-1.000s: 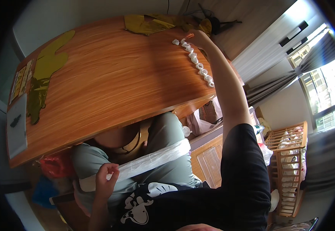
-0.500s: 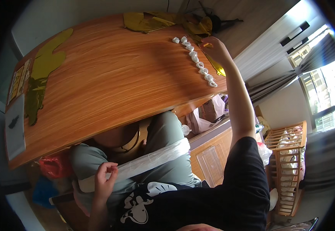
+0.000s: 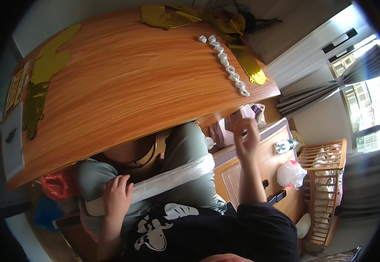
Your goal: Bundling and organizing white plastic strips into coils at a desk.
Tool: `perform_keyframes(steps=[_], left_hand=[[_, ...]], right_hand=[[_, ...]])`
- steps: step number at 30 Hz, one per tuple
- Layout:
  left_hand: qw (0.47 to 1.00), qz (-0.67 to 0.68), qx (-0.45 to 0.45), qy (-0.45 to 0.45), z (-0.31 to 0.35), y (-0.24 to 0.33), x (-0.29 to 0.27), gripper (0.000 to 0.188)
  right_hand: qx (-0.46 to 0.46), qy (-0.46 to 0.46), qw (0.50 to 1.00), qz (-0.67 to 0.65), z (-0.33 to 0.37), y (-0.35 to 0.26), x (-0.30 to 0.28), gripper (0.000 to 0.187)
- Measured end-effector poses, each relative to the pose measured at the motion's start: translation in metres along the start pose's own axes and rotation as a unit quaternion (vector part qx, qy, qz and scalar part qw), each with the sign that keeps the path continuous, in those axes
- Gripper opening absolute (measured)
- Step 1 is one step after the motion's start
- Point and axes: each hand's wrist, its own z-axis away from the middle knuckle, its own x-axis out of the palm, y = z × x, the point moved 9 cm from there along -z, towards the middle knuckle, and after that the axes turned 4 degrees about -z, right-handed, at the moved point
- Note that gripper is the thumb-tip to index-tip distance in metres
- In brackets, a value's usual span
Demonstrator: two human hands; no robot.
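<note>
My left hand (image 3: 117,194) lies on a long white plastic strip (image 3: 172,180) stretched across my lap, its fingers loosely extended and touching the strip. In front of my right side my right hand (image 3: 247,136) is raised, fingers loosely bent, with a gap at the thumb and nothing visible in them. Beyond it, several small white coiled bundles (image 3: 230,70) form a slanting row near the right end of the wooden table (image 3: 133,83). Beside that row rests a shiny gold foil piece (image 3: 247,63).
More gold foil lies at the table's left (image 3: 50,65) and far edge (image 3: 168,17). A plastic bottle (image 3: 285,146) and a white plastic bag (image 3: 291,174) sit on a low surface to the right, near a wooden crib (image 3: 325,192). A red bag (image 3: 59,185) is below the table's left.
My right hand has drawn back from the table's far right toward my body, uncovering the gold foil there. My left hand has lowered onto the white strip, its fingers straighter.
</note>
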Motion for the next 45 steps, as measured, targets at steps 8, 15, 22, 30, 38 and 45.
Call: perform_keyframes(steps=[8, 15, 22, 30, 38, 45], left_hand=[[0.981, 0.025, -0.127, -0.142, 0.007, -0.025, 0.028, 0.026], [0.985, 0.063, -0.132, -0.095, 0.018, -0.030, 0.009, 0.026], [0.984, 0.101, -0.109, -0.099, 0.018, -0.036, 0.001, 0.023], [0.982, 0.156, -0.097, -0.034, 0.017, -0.040, -0.009, 0.014], [0.986, 0.160, -0.034, -0.040, 0.019, -0.016, -0.002, 0.009], [0.987, 0.151, -0.023, -0.042, 0.019, -0.013, 0.000, 0.011]], right_hand=[[-0.020, -0.273, 0.956, -0.109, 0.039, -0.059, 0.099, 0.014], [-0.027, -0.348, 0.928, -0.131, 0.056, -0.076, 0.144, 0.011], [-0.052, -0.405, 0.907, -0.107, 0.088, -0.078, 0.181, 0.012], [-0.003, -0.450, 0.879, -0.159, 0.104, -0.105, 0.208, 0.013], [-0.051, -0.478, 0.857, -0.184, 0.121, -0.133, 0.234, 0.012], [-0.061, -0.493, 0.853, -0.158, 0.122, -0.135, 0.239, 0.009]])
